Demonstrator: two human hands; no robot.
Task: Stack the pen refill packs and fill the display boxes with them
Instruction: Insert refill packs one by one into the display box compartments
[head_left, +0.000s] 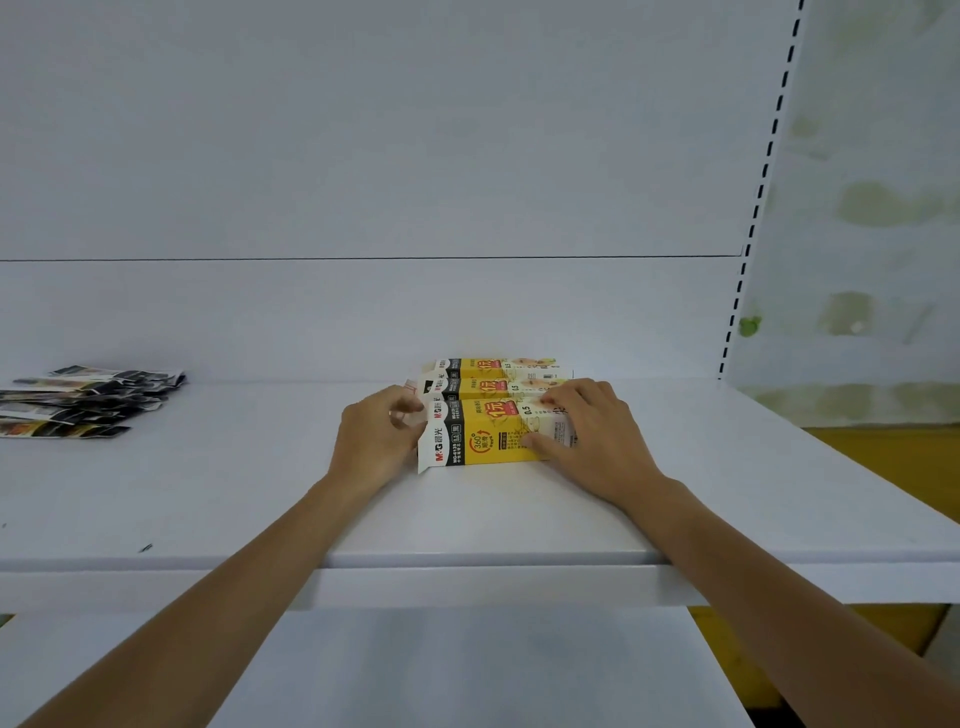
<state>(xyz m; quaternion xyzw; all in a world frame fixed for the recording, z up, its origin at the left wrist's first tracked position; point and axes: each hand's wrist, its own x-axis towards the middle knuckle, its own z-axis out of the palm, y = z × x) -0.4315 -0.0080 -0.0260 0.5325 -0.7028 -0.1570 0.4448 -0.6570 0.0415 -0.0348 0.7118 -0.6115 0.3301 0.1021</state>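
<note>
Three yellow, white and black display boxes lie side by side on the white shelf (208, 493), one behind the other. The nearest box (483, 439) is between my hands. My left hand (371, 441) is at its left end, fingers curled at the open white flap. My right hand (587, 431) grips the box's right end, thumb on the front face and fingers over the top. The middle box (480, 387) and the far box (493, 366) sit behind it. A pile of pen refill packs (83, 400) in black, white and yellow wrappers lies at the far left of the shelf.
The shelf's white back panel (363, 182) rises right behind the boxes. A slotted upright (753, 218) stands at the right, with a pale wall beyond it. A lower white shelf (467, 670) sticks out below the front edge. Yellow floor or cardboard shows at the right.
</note>
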